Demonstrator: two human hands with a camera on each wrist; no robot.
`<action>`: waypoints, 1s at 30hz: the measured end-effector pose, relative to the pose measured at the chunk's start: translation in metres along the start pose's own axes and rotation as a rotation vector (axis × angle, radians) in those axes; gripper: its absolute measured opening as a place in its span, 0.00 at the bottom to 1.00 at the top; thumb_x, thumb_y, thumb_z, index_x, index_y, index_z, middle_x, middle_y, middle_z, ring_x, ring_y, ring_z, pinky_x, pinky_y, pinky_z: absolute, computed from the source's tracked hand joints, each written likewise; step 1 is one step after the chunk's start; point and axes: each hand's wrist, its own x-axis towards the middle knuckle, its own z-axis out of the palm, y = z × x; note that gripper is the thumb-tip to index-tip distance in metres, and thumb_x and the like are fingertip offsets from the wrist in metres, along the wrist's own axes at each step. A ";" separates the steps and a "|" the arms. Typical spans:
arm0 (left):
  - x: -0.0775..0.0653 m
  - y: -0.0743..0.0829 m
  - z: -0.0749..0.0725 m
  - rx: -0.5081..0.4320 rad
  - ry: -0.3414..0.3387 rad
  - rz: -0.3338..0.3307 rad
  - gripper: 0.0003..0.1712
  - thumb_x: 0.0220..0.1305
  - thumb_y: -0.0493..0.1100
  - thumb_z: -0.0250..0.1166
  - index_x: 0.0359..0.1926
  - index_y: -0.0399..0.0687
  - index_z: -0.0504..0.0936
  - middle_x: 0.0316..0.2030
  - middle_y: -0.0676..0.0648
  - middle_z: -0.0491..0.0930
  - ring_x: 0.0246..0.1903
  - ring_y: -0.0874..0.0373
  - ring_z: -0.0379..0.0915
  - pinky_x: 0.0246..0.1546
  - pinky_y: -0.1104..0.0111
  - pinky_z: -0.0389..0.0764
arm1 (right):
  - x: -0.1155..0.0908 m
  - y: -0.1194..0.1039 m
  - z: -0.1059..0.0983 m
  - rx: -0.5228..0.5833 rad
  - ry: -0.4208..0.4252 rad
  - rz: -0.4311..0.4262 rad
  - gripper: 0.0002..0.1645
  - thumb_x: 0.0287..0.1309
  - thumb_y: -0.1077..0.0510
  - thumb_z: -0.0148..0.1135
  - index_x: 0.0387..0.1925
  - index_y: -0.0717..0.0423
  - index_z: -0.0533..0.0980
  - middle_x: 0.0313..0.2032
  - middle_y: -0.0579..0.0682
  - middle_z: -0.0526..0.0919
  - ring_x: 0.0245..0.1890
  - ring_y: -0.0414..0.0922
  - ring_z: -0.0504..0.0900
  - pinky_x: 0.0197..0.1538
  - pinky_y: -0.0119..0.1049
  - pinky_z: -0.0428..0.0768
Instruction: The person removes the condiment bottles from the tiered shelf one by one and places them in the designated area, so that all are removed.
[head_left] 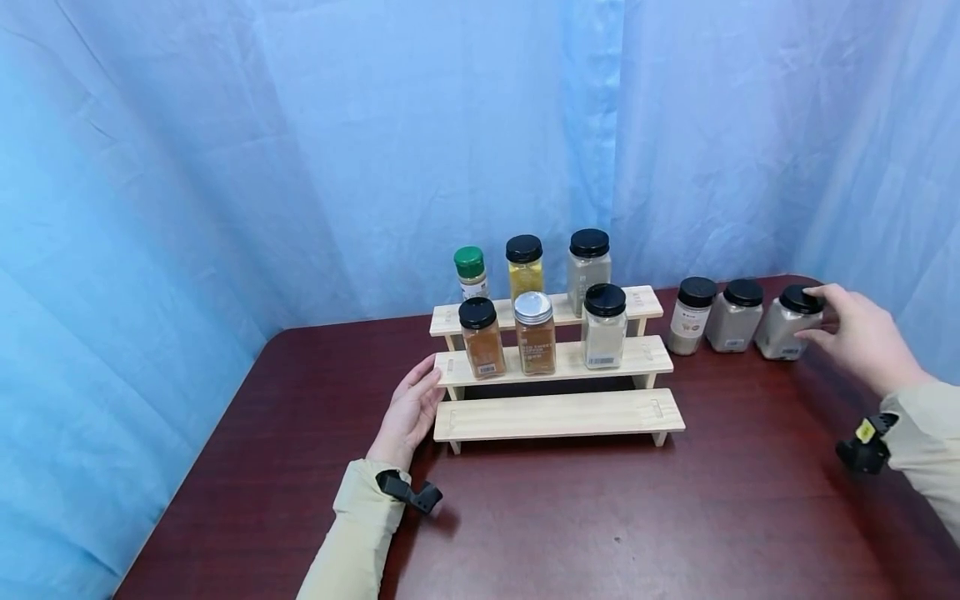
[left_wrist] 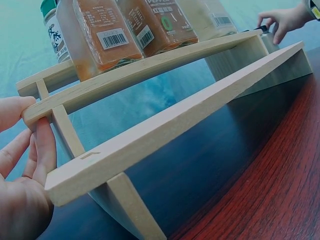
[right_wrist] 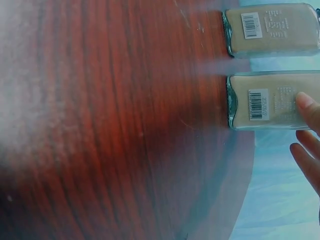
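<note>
Left hand pinches rack end | right hand half-curled at rightmost jar, on worktop; grip unclear to us | we expect it smooth, rigid, breakable: grasp below lid

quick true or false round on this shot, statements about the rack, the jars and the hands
1. The left hand grips the middle shelf. True.
2. The green-lidded jar stands on the middle shelf. False: it stands on the top shelf.
3. Three jars stand on the table, right of the rack. True.
4. The silver-lidded jar stands leftmost in its row. False: it stands between two black-lidded jars.
5. The right hand is at the leftmost of those three. False: it is at the rightmost jar.
</note>
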 end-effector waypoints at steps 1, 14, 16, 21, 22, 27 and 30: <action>0.002 -0.002 -0.002 0.002 -0.015 0.012 0.31 0.69 0.36 0.55 0.69 0.33 0.56 0.49 0.49 0.75 0.40 0.71 0.78 0.42 0.81 0.76 | 0.000 0.000 0.000 -0.013 0.007 0.002 0.35 0.48 0.72 0.67 0.56 0.73 0.62 0.43 0.77 0.68 0.38 0.69 0.73 0.37 0.61 0.72; -0.004 0.004 0.003 -0.007 0.006 -0.019 0.31 0.70 0.33 0.52 0.70 0.32 0.54 0.46 0.51 0.75 0.39 0.70 0.78 0.42 0.81 0.76 | 0.006 0.000 -0.002 -0.009 0.030 -0.015 0.34 0.49 0.72 0.66 0.58 0.71 0.62 0.41 0.76 0.68 0.39 0.69 0.72 0.39 0.62 0.69; -0.005 0.006 0.003 -0.016 0.019 -0.033 0.31 0.70 0.32 0.51 0.70 0.33 0.53 0.44 0.52 0.76 0.38 0.70 0.78 0.41 0.81 0.76 | 0.008 -0.001 -0.002 0.004 0.036 -0.034 0.34 0.49 0.72 0.66 0.57 0.71 0.62 0.40 0.76 0.68 0.39 0.69 0.72 0.38 0.62 0.69; -0.002 0.006 0.001 -0.014 0.023 -0.037 0.31 0.70 0.32 0.50 0.71 0.34 0.53 0.46 0.52 0.75 0.37 0.70 0.78 0.40 0.80 0.76 | 0.012 0.001 0.000 0.028 0.048 -0.056 0.35 0.48 0.72 0.66 0.58 0.70 0.62 0.40 0.76 0.68 0.37 0.69 0.73 0.38 0.62 0.70; -0.002 0.006 0.001 -0.013 0.024 -0.036 0.30 0.70 0.32 0.50 0.71 0.34 0.53 0.46 0.51 0.74 0.38 0.70 0.78 0.40 0.80 0.76 | 0.013 0.001 0.000 0.027 0.050 -0.055 0.35 0.48 0.72 0.65 0.58 0.70 0.62 0.40 0.75 0.68 0.37 0.69 0.73 0.38 0.62 0.70; -0.001 0.005 0.002 -0.027 0.022 -0.034 0.30 0.70 0.32 0.50 0.70 0.33 0.54 0.44 0.52 0.75 0.37 0.70 0.78 0.39 0.80 0.77 | 0.012 0.004 0.000 0.018 0.044 -0.042 0.35 0.49 0.73 0.64 0.58 0.71 0.61 0.42 0.76 0.67 0.38 0.70 0.74 0.39 0.62 0.71; 0.000 0.004 0.002 -0.031 0.015 -0.033 0.30 0.70 0.31 0.49 0.70 0.33 0.53 0.43 0.53 0.76 0.37 0.70 0.79 0.38 0.81 0.77 | 0.011 0.006 0.001 0.014 0.040 -0.039 0.35 0.49 0.74 0.64 0.58 0.71 0.61 0.43 0.76 0.67 0.38 0.71 0.74 0.39 0.63 0.71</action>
